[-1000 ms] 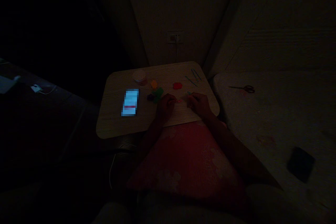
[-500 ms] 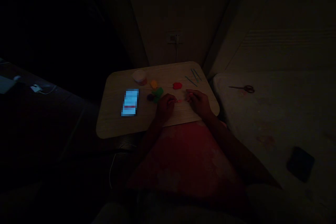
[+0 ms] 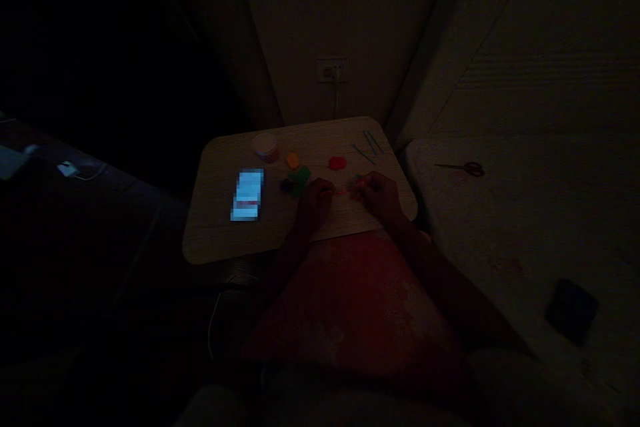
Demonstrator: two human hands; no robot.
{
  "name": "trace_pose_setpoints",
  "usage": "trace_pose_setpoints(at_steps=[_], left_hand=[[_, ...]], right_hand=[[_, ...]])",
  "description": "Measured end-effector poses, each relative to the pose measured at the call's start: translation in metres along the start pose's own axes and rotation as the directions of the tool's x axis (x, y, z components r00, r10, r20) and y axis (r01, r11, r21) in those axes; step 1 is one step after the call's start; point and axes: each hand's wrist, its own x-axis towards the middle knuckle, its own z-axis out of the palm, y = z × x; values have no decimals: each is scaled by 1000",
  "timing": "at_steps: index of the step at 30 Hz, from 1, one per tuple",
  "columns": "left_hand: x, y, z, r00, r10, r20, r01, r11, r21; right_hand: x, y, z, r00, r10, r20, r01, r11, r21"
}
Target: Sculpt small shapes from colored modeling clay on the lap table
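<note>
- the room's super dim, just a cream wall (image 3: 320,13) with a white wall socket (image 3: 333,71) behind everything, so in this light I could easily misjudge a colour or an edge
- to my right there's a pale upholstered seat (image 3: 500,227) with red-handled scissors (image 3: 467,169) lying on it, and a dark square object (image 3: 571,311) nearer me; neither is within easy reach of my hands
- a red cushion (image 3: 350,307) sits on my lap right against the light wood-grain table with rounded corners (image 3: 210,227), so if I shift my weight, the table could wobble and things could slide
- a glowing phone with a blurred screen (image 3: 247,195) lies flat on the left side, and the soft stuff could smear it if I drag a sticky hand across
- farther back are a round pale tub (image 3: 265,147), soft lumps of orange clay (image 3: 293,160), red clay (image 3: 337,163), green clay (image 3: 300,180) and dark purple clay (image 3: 287,185), plus thin teal sticks (image 3: 367,147), which a careless wrist could roll or knock
- my left hand (image 3: 314,205) and right hand (image 3: 380,197) are close together, fingers narrowed toward a tiny pinkish-orange piece (image 3: 341,191) between them, just above the table; too dark to tell if I'm actually holding it, and pinching too hard could squash it, or it could drop
</note>
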Motion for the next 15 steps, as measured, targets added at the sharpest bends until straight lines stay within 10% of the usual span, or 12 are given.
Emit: trace_pose_setpoints(at_steps=[15], left_hand=[[-1, 1, -1, 1000, -14, 7, 14, 1000, -5]], right_hand=[[0, -4, -3, 999, -45, 11, 46, 994, -99]])
